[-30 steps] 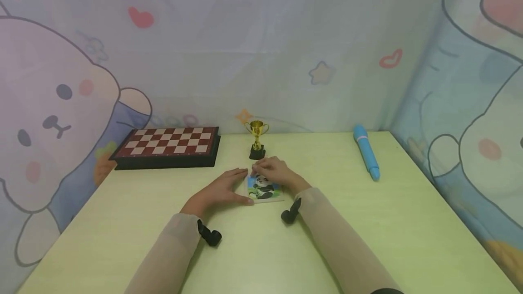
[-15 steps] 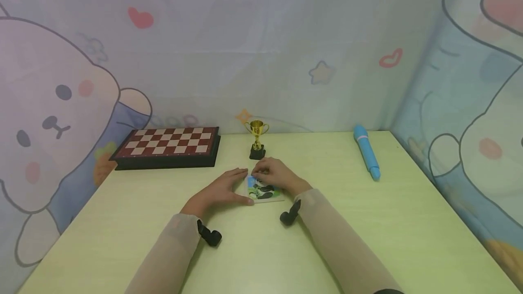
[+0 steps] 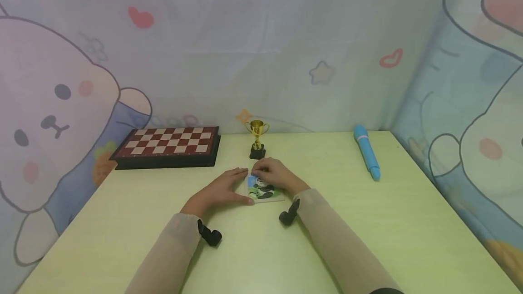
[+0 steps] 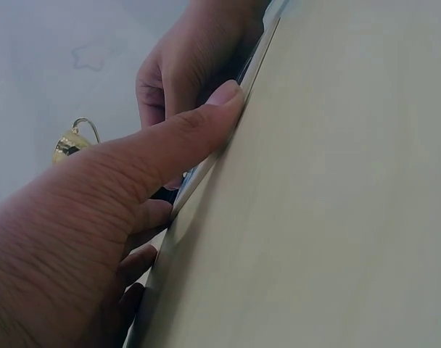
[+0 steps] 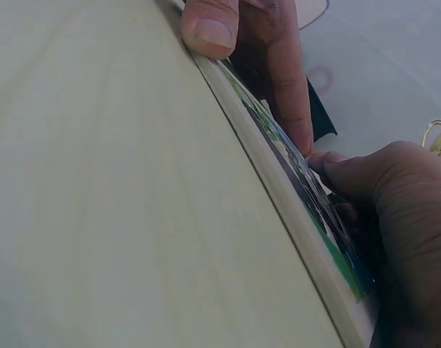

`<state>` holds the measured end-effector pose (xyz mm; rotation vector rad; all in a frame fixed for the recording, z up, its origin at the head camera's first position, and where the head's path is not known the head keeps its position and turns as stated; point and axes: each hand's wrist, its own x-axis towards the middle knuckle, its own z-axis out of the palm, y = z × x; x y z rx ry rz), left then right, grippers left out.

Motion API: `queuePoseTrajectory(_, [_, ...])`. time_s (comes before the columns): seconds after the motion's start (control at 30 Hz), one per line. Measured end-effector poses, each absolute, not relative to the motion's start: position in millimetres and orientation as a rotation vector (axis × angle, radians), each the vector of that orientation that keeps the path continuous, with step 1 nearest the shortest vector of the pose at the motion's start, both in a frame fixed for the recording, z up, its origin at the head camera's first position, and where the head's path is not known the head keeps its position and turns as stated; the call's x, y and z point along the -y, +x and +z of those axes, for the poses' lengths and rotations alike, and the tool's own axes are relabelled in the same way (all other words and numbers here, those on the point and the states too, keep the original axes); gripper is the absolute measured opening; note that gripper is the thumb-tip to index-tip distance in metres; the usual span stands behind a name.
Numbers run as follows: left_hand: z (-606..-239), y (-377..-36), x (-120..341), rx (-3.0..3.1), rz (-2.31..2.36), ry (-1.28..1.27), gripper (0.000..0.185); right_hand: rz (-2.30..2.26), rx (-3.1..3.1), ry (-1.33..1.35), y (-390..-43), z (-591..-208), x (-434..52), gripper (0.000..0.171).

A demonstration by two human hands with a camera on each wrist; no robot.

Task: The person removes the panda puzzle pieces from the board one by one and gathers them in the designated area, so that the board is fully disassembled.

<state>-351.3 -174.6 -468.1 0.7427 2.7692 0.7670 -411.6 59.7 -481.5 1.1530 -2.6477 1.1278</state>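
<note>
A small square board with a panda picture (image 3: 261, 192) lies flat on the table, its pale rim showing. My left hand (image 3: 218, 194) rests at its left side, thumb on the near corner and straight fingers along the far left. In the right wrist view the left thumb (image 5: 212, 29) presses on the rim. My right hand (image 3: 278, 176) covers the upper right of the picture, its fingers curled and its tips at the top left edge. From the right wrist the right thumb (image 5: 344, 174) touches the picture's far edge; I cannot tell whether the fingertips pinch anything.
Just behind the hands stands a small gold trophy cup (image 3: 257, 137) on a black base. A red and white chequered board box (image 3: 167, 142) lies back left. Toward the right back is a blue pen-shaped object (image 3: 367, 152). A printed cloth (image 3: 286, 35) hangs behind the table.
My right fingertips have shifted slightly lower over the picture, now hiding more of the panda's head. The left hand and the board have stayed in place.
</note>
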Motion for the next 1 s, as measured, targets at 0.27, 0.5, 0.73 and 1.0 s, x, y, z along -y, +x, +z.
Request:
queuePoseTrajectory(0.27, [-467.8,-352.9,176.7,-2.775,0.753,0.747,0.109,1.170,2.678,1.174,-412.1,-479.1,-57.0,0.017])
queuePoseTrajectory(0.5, [-468.4,-351.8,176.2,-2.772,0.761,0.745,0.107,1.121,2.678,1.077,-409.2,-480.1,-58.6,0.012])
queuePoseTrajectory(0.73, [-465.9,-349.2,176.4,-2.768,0.765,0.752,0.107,1.086,2.651,1.133,-410.0,-478.6,-58.6,0.014])
queuePoseTrajectory(1.0, [-466.7,-350.0,174.4,-2.756,0.770,0.761,0.107,1.016,2.641,1.153,-407.3,-477.0,-63.6,0.016])
